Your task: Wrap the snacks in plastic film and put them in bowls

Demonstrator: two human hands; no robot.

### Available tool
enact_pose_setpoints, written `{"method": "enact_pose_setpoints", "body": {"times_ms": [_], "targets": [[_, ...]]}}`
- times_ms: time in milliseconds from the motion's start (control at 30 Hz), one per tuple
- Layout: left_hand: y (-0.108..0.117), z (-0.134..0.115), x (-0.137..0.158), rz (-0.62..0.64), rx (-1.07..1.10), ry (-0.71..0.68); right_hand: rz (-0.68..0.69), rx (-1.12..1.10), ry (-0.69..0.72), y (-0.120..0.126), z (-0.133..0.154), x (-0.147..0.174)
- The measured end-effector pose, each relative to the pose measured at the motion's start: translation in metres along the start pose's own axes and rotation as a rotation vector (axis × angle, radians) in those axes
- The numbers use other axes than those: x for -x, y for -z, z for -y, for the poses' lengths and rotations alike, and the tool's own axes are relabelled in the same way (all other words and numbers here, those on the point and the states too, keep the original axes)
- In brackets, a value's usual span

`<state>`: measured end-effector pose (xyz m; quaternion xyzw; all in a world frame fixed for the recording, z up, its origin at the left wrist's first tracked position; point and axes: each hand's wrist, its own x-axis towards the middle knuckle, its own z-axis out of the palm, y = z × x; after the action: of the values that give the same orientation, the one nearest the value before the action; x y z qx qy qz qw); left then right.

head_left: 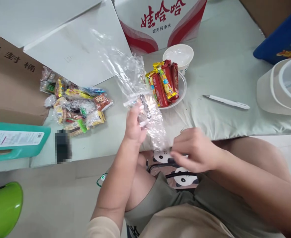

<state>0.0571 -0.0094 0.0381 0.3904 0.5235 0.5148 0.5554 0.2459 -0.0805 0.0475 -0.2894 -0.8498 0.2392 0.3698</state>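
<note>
My left hand (134,125) is closed around a crinkled clear plastic bag (157,132) with something dark and brownish in its middle part. The bag's loose end spreads up and to the left, blurred. To its right, my right hand (197,150) is curled near the bag's lower end, thumb and fingers bent together. Whatever those fingers hold, if anything, is hidden. Just behind the bag stands a round clear plastic bowl (183,94) heaped with red and yellow wrapped snack bars (163,84). A white paper cup (182,67) with clear plastic in it touches the bowl's back.
A pile of packaged snacks (81,104) lies left, near cardboard boxes (11,86) and a teal carrier (16,140). A white pen-like cutter (227,101) rests right, before a white bucket (269,89). The water carton (162,26) stands behind. Below is a panda-print bag (182,178).
</note>
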Motion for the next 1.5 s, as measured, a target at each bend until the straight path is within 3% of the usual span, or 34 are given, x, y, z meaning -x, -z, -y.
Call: {"method": "enact_pose_setpoints", "body": {"times_ms": [133, 267, 400, 500, 600, 700, 767, 833, 900, 967, 1000, 1067, 1167, 1233, 1367, 1500], "targets": [[-0.007, 0.004, 0.017, 0.134, -0.143, -0.025, -0.339, -0.075, -0.347, 0.008, -0.004, 0.008], [-0.023, 0.007, 0.031, 0.212, -0.217, -0.03, -0.391, -0.095, -0.609, 0.005, -0.011, 0.008], [-0.032, 0.01, 0.034, 0.337, -0.019, 0.199, -0.482, -0.229, -0.816, 0.02, -0.018, 0.01], [-0.032, 0.013, 0.033, 0.347, 0.086, 0.408, -0.548, -0.3, -0.935, 0.037, -0.024, 0.016], [-0.031, 0.022, 0.032, 0.286, 0.022, 0.485, -0.442, -0.208, -1.058, 0.046, -0.033, 0.024], [-0.03, 0.032, 0.033, 0.221, -0.267, 0.485, -0.217, -0.022, -1.142, 0.046, -0.045, 0.034], [-0.027, 0.034, 0.035, 0.23, -0.558, 0.358, -0.114, 0.1, -1.143, 0.046, -0.054, 0.041], [-0.025, 0.031, 0.038, 0.206, -0.853, 0.09, -0.124, 0.216, -1.094, 0.048, -0.058, 0.047], [-0.024, 0.027, 0.043, 0.157, -1.026, -0.157, -0.292, 0.362, -0.972, 0.05, -0.055, 0.052], [-0.028, 0.025, 0.048, 0.182, -1.059, -0.261, -0.5, 0.501, -0.76, 0.05, -0.046, 0.053], [-0.032, 0.025, 0.051, 0.234, -1.06, -0.274, -0.538, 0.535, -0.641, 0.048, -0.04, 0.052], [-0.041, 0.029, 0.057, 0.342, -1.103, -0.279, -0.415, 0.519, -0.486, 0.04, -0.03, 0.051], [-0.054, 0.037, 0.063, 0.43, -1.251, -0.247, 0.006, 0.412, -0.557, 0.026, -0.029, 0.052], [-0.056, 0.039, 0.063, 0.458, -1.29, -0.224, 0.183, 0.365, -0.628, 0.02, -0.036, 0.056], [-0.046, 0.031, 0.056, 0.492, -1.076, -0.154, 0.242, 0.304, -0.613, 0.018, -0.049, 0.063], [-0.019, 0.019, 0.052, 0.371, -0.667, 0.096, 0.283, 0.338, -0.667, 0.016, -0.047, 0.06]]}}
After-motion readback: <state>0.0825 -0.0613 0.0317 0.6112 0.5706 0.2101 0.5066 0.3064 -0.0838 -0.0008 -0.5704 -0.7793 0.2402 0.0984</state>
